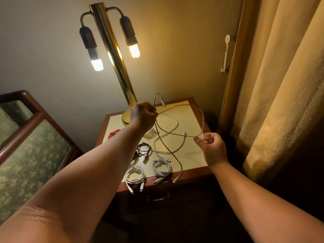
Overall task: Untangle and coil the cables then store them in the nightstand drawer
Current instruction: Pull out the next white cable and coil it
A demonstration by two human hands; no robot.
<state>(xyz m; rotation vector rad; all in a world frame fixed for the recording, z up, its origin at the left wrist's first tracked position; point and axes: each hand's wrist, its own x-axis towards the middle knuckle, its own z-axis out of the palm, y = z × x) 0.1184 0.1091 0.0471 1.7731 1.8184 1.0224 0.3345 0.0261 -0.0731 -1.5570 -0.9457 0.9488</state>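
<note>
Now left hand [142,114] grips white cable [203,120]; coils [135,175] atop nightstand [192,155]; drawer [157,195] closed.

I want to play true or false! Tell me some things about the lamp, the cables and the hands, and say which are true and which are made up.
1. Both bulbs of the lamp are lit. True.
2. The left hand holds a black cable. False: it grips a loose white cable; the black cable lies coiled on the nightstand.
3. Two coiled white cables lie near the nightstand's front edge. True.
4. The red cable is inside the drawer. False: it lies on the nightstand's top.
</note>
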